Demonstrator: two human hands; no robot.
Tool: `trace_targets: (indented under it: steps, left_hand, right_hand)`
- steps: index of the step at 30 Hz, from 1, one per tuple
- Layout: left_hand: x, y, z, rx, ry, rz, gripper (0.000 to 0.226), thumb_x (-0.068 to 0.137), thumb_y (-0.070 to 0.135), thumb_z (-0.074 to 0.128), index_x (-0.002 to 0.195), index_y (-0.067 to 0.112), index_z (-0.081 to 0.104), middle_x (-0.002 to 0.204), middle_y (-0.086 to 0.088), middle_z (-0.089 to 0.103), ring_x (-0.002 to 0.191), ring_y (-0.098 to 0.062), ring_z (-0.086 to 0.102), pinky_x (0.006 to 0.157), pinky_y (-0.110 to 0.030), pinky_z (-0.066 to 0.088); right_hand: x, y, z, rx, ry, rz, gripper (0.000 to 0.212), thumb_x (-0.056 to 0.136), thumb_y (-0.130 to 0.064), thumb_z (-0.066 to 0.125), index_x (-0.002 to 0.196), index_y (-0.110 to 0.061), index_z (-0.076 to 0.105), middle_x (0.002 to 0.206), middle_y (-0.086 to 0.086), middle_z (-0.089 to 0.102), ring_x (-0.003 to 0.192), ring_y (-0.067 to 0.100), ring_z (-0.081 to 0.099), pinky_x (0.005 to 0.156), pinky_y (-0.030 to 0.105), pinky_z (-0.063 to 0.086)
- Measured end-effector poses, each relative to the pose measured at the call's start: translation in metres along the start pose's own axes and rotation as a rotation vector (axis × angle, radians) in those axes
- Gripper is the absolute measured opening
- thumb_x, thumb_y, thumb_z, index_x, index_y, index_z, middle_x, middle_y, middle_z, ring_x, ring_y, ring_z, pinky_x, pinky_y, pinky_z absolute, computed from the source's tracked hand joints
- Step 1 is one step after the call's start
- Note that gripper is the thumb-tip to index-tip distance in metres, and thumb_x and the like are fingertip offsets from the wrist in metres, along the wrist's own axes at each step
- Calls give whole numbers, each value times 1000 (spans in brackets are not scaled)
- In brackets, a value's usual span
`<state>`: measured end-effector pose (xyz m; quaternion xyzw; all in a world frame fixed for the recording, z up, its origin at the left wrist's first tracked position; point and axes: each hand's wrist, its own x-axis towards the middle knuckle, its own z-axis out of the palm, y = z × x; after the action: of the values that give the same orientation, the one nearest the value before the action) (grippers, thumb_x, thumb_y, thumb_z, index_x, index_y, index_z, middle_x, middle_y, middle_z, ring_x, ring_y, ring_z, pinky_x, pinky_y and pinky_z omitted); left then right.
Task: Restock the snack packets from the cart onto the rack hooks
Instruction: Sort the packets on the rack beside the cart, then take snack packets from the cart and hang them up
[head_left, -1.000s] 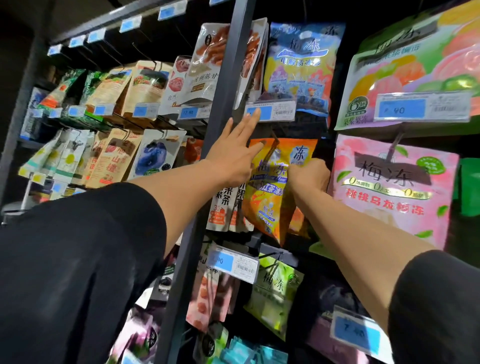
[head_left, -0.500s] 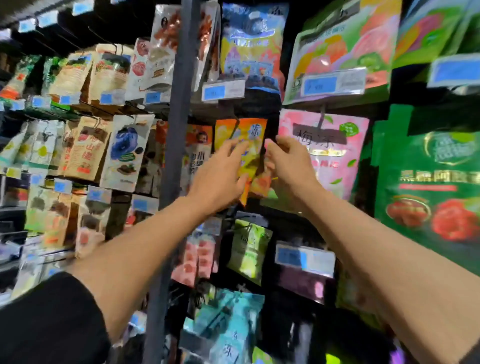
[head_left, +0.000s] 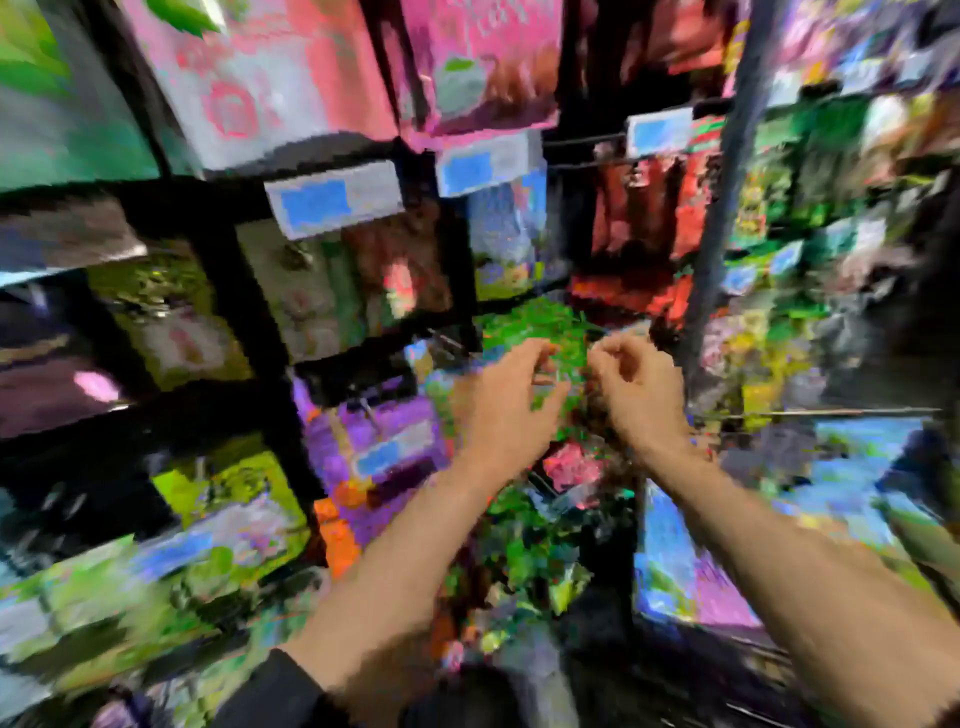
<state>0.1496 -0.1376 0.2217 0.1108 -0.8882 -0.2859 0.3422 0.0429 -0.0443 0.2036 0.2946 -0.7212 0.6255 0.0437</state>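
Here the view is heavily smeared, so only the broad layout holds up. Both hands reach forward to the middle of the rack, close together and nearly level. The left hand (head_left: 506, 387) has its fingers curled toward the thumb, and the right hand (head_left: 631, 382) mirrors it, fingers bent inward as if pinching. Between and just behind them sits a green snack packet (head_left: 540, 327), its top edge roughly at fingertip height. The two hands seem to grip it by its upper corners, though the blur makes it impossible to confirm real contact on either side.

The packet lies straight ahead of the hands, with neither clearly nearer. It appears to hang with its long axis vertical, so the coming move likely turns on lining up its top hole with a rack hook; no hook can be picked out at that spot.

Around it, blue price tags (head_left: 332, 200) sit along the rack's rails, pink packets (head_left: 291, 78) hang along the upper edge, red packets (head_left: 649, 208) hang up and to the right, and a grey upright post (head_left: 727, 182) runs down the rack's right side. No cart can be made out.
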Motion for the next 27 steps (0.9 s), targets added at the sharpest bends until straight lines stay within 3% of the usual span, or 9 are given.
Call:
trace_targets:
  steps: [2, 6, 10, 13, 15, 16, 22, 25, 27]
  left_hand:
    - [-1, 9, 66, -82, -158, -39, 35, 79, 19, 60, 110, 3, 61, 96, -11, 67, 87, -26, 66, 80, -35, 53]
    - [-19, 11, 168, -133, -421, -124, 37, 77, 21, 58, 111, 5, 59, 95, -10, 65, 85, -27, 64, 77, -40, 54]
    - [-37, 6, 247, -125, -591, -234, 44, 75, 30, 53, 110, 3, 59, 105, -16, 65, 96, -32, 64, 85, -45, 50]
    - [-51, 17, 294, -132, -619, -294, 33, 81, 16, 61, 109, 0, 61, 105, -20, 66, 99, -33, 62, 84, -33, 45]
    - [-59, 25, 324, -196, -664, -367, 30, 82, -2, 63, 112, -3, 58, 108, -22, 63, 102, -34, 60, 80, -24, 44]
    - [-63, 27, 338, -219, -676, -404, 31, 83, -3, 62, 113, -3, 57, 111, -22, 61, 104, -33, 59, 83, -26, 45]
    - [-77, 15, 419, -225, -629, -666, 52, 78, 10, 74, 119, -5, 48, 115, -25, 57, 110, -36, 54, 89, -33, 36]
    - [-79, 5, 453, -282, -564, -829, 86, 69, 33, 78, 134, -6, 37, 128, -26, 51, 123, -39, 48, 103, -44, 39]
    - [-77, 6, 466, -344, -468, -917, 106, 60, 46, 76, 139, -7, 31, 134, -25, 48, 125, -36, 48, 105, -42, 40]
  right_hand:
    - [-9, 54, -45, -108, 12, 128, 11, 81, -33, 57, 77, -23, 61, 69, 5, 64, 63, 15, 59, 65, 33, 48]
    - [-35, 131, -131, -233, 1, 409, 19, 92, -7, 56, 75, -15, 60, 65, 7, 60, 52, 5, 61, 55, 21, 47]
    - [-53, 187, -211, -388, 64, 581, 11, 86, -19, 60, 75, -19, 61, 77, 13, 69, 76, 30, 66, 76, 42, 54]
    - [-61, 221, -255, -542, 135, 672, 5, 83, -15, 64, 79, -13, 67, 84, 17, 71, 87, 32, 67, 76, 38, 49]
    - [-64, 239, -278, -621, 124, 743, 11, 85, -11, 65, 91, -4, 69, 94, 20, 70, 95, 32, 64, 70, 32, 37]
    - [-64, 250, -288, -648, 117, 772, 15, 85, -12, 66, 95, -1, 68, 96, 21, 69, 96, 32, 63, 67, 31, 32]
    - [-59, 302, -323, -784, 76, 837, 30, 82, -18, 65, 106, -1, 65, 104, 24, 66, 102, 39, 60, 76, 39, 42]
    - [-48, 316, -327, -776, 71, 795, 41, 84, -19, 66, 120, -1, 59, 119, 21, 60, 114, 36, 55, 90, 37, 41]
    - [-43, 326, -326, -760, -9, 778, 43, 86, -20, 65, 126, -6, 59, 127, 16, 57, 120, 32, 52, 95, 35, 39]
